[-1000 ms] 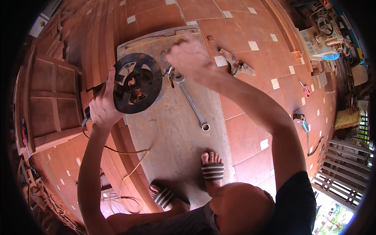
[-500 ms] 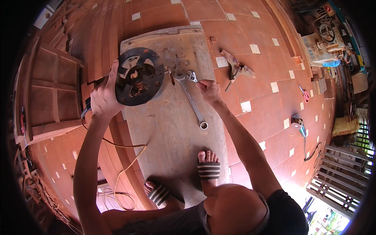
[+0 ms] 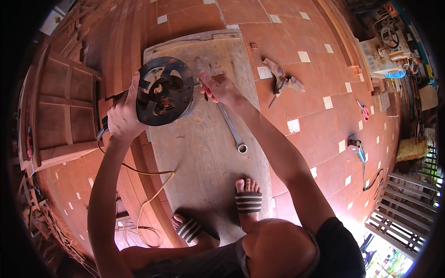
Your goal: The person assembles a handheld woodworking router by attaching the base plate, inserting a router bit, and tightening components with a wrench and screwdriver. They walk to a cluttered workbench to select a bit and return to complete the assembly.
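My left hand (image 3: 124,116) is closed on the side of a router (image 3: 165,118), whose round black base plate faces up toward me with the collet in its middle opening. My right hand (image 3: 222,89) is at the router's right side, beside a small metal rod end (image 3: 197,85). Its fingers are curled together, and what they grip, if anything, is hidden. A dark, thin piece (image 3: 206,96) shows just under those fingers. Below the right hand a long combination wrench (image 3: 230,124) lies on the wooden board (image 3: 199,153), its upper end covered by the hand. No adjustable wrench shows now.
My feet in striped sandals (image 3: 247,202) rest on the board. A yellow cord (image 3: 153,197) runs along its left, near wooden planks (image 3: 125,51) and a panelled frame (image 3: 67,104). Rightward on the tiled floor lie a wooden clamp-like piece (image 3: 281,82), red-handled scissors (image 3: 365,113) and an angle grinder (image 3: 357,148).
My right hand has moved left from the adjustable wrench it was gripping to the router's side. That wrench has gone out of sight. My left hand and the router stay put.
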`<state>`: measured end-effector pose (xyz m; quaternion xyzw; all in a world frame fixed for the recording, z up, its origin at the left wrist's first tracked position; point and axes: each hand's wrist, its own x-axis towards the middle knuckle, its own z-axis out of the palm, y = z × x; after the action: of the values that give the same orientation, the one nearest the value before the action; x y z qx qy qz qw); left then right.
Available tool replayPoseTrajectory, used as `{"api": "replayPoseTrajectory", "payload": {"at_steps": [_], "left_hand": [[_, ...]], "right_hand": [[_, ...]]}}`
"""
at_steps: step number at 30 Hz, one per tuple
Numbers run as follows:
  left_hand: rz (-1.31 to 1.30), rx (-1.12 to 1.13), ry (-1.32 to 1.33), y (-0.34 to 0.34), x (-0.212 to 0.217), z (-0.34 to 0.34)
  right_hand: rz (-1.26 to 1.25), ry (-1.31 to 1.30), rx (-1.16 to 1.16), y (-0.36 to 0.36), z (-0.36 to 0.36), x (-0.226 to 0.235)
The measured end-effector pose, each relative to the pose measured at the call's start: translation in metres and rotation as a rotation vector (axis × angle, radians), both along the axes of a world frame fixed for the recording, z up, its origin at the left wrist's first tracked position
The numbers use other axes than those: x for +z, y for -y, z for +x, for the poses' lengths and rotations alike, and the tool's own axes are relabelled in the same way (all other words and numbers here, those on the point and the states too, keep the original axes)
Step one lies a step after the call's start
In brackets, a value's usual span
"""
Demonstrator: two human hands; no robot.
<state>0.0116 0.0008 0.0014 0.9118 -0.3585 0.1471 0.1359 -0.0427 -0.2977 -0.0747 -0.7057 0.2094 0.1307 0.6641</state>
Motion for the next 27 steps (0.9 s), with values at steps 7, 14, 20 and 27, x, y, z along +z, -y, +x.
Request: {"api": "replayPoseTrajectory", "payload": {"at_steps": [7,14,20,27], "left_hand": [[0.007,0.013,-0.004,0.004,0.004,-0.003],[-0.023,-0.013,0.002,0.006,0.002,-0.002],[0.000,0.008,-0.009,0.001,0.005,-0.002],[-0.012,0.003,-0.006,0.002,0.003,-0.002]], "right_hand": [[0.229,0.351,0.014,0.000,0.002,-0.014],[0.085,0.224,0.151,0.014,0.010,-0.011],[0.130,0.052,0.172,0.017,0.008,0.007],[-0.021,0.278,0.325,0.003,-0.007,-0.036]]}}
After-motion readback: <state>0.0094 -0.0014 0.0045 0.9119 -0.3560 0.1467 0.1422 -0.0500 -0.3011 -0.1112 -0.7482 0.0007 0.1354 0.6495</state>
